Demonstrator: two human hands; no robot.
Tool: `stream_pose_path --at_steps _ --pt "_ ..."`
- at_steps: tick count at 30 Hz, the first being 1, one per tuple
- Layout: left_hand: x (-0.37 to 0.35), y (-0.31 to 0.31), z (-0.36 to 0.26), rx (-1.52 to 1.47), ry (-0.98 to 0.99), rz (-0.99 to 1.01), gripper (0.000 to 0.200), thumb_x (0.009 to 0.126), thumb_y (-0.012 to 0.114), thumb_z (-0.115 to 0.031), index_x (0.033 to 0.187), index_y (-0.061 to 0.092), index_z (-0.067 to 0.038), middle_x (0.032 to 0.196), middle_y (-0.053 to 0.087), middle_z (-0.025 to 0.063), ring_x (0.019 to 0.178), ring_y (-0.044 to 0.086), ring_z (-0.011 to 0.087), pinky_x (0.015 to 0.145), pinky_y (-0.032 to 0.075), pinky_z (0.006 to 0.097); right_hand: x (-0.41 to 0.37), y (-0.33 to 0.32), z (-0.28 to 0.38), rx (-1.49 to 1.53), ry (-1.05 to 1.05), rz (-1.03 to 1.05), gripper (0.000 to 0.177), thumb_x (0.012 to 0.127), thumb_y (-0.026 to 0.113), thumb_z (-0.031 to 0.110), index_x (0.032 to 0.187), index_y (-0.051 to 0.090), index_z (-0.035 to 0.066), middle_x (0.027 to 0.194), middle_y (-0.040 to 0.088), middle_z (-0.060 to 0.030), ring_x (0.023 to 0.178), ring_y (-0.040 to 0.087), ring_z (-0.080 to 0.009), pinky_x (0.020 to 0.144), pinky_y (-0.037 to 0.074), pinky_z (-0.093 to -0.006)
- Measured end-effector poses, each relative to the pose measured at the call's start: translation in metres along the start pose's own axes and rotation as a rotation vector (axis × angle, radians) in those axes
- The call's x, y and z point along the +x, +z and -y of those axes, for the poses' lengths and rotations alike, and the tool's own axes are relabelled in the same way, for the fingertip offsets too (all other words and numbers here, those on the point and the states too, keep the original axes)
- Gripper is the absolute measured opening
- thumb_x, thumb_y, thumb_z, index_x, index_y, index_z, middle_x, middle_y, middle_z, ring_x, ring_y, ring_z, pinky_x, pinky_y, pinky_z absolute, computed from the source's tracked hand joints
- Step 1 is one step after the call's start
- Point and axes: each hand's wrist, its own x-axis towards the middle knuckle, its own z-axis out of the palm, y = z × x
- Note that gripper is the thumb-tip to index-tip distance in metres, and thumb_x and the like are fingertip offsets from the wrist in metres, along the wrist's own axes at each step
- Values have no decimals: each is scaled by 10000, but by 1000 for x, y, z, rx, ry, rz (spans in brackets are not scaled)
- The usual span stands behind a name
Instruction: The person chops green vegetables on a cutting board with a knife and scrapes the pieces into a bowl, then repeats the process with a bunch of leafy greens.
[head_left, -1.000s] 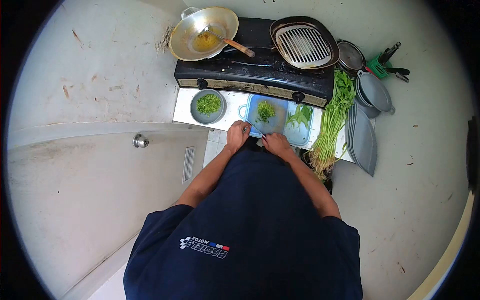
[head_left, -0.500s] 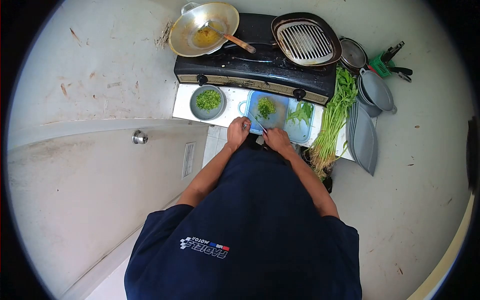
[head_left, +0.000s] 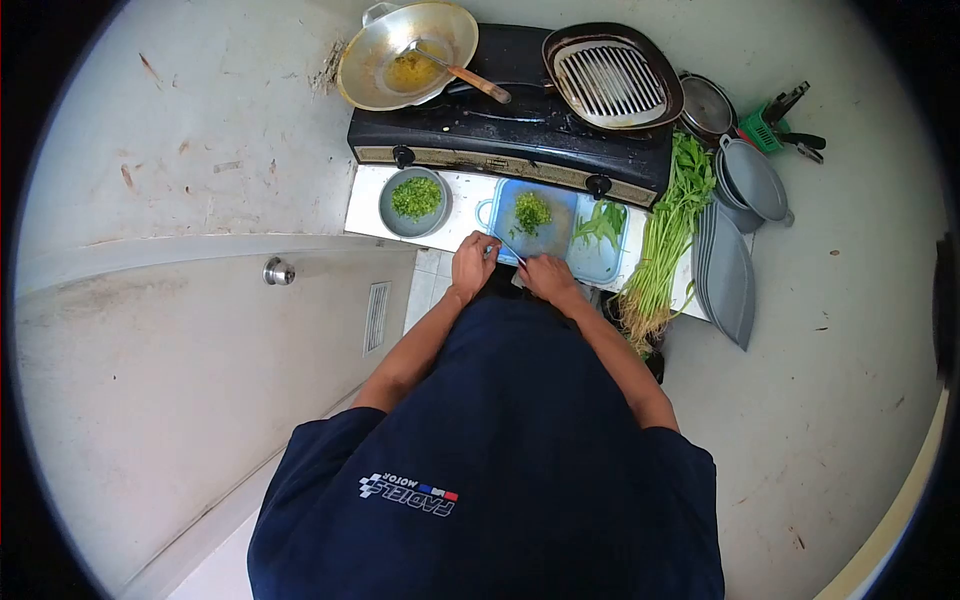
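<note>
My right hand [head_left: 548, 278] is closed round the handle of a knife [head_left: 512, 254], whose blade points up and left toward my other hand. At the near left corner of the blue cutting board [head_left: 562, 247], my left hand [head_left: 474, 264] has its fingers pressed together on something too small to make out. Chopped greens [head_left: 531, 212] lie in a pile on the board, and larger green leaves [head_left: 600, 225] rest on its right part. To the left, a grey bowl [head_left: 412, 231] holds more chopped greens.
Behind the board stands a black stove [head_left: 520, 138] with a wok [head_left: 360, 72] and a grill pan [head_left: 668, 80]. Long-stemmed greens [head_left: 668, 240] lie on the right, beside stacked grey plates [head_left: 733, 290], grey pans [head_left: 757, 185] and a green basket [head_left: 762, 130]. A door knob [head_left: 279, 272] is at left.
My right hand has shifted slightly left with the knife, bringing the blade closer to my left hand. My left hand has moved slightly.
</note>
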Motion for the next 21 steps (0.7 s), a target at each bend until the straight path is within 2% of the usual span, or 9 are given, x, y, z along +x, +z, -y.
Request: stream_pose_path --at_steps 4,6,9,15,19,21 --pt "-2 1 -2 -14 -23 10 96 885 701 -106 955 747 -58 935 681 132 842 664 321 772 533 422 7 1 4 -21 31 6 368 960 602 325 846 748 7 797 706 -251 782 714 -425 763 568 -523" --pt "-2 1 -1 21 -8 15 83 886 690 -99 941 742 -65 940 680 127 882 662 333 788 535 438 5 -2 3 -9 25 19 373 961 602 330 848 748 6 796 706 -247 780 713 -424 758 571 -519" --pt "-2 2 1 30 9 22 77 891 677 -95 941 731 -71 936 679 131 902 661 344 799 537 446 -3 -5 0 -75 32 26 343 963 604 319 883 759 24 859 735 -213 824 734 -379 770 583 -488" --pt "-2 -1 -4 41 30 24 72 903 667 -98 951 715 -73 925 680 140 908 657 354 800 537 454 -3 -12 -5 -22 148 4 352 970 590 323 871 743 22 817 725 -223 780 732 -390 738 587 -494" --pt "-1 1 -2 21 19 42 80 914 663 -109 968 710 -73 927 677 138 917 652 355 805 535 454 -1 -13 -5 5 140 -76 361 959 606 324 883 728 -7 791 711 -249 738 716 -420 701 581 -505" --pt "0 1 0 56 96 32 82 917 657 -103 973 708 -69 925 672 140 918 649 355 809 533 453 -1 -14 -3 21 141 -79 361 958 607 324 888 725 -10 790 709 -254 745 716 -425 707 581 -507"
